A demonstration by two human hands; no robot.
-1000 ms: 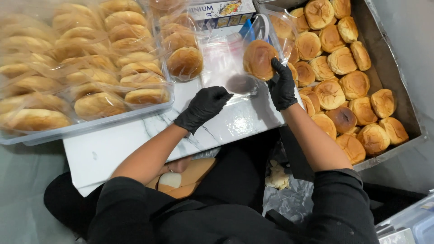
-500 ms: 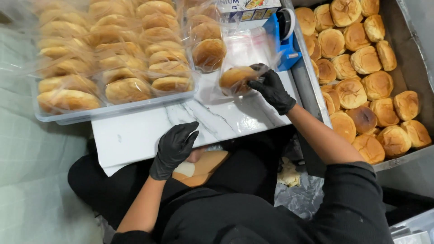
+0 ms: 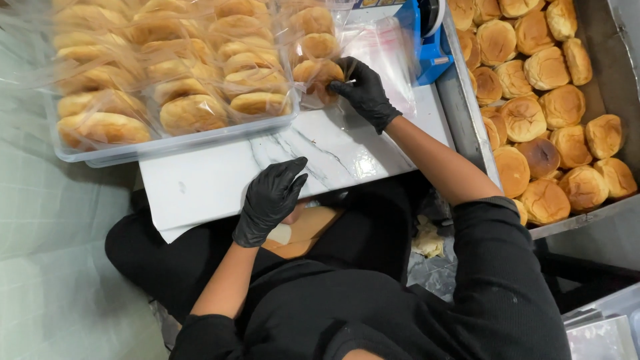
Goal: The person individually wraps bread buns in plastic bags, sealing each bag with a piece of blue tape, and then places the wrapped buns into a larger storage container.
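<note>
Meanwhile, the right hand [image 3: 363, 90], in a black glove, pinched a bagged bun [image 3: 319, 75] at the edge of the clear tub [image 3: 200, 137], its fingers closed on the plastic. The bun lay just beside the other bagged buns filling that tub. The left hand [image 3: 270, 199], also gloved, rested loosely open and empty at the near edge of the marble bench [image 3: 220, 177]. A blue tape dispenser [image 3: 430, 47] stood beyond, beside a metal tray [image 3: 460, 113] of bare buns [image 3: 553, 107].

The hands [image 3: 270, 200] wear matt black rubbery gloves, the bench [image 3: 220, 177] looks like smooth shiny marble, and the bags [image 3: 193, 110] are clear glossy plastic.
</note>
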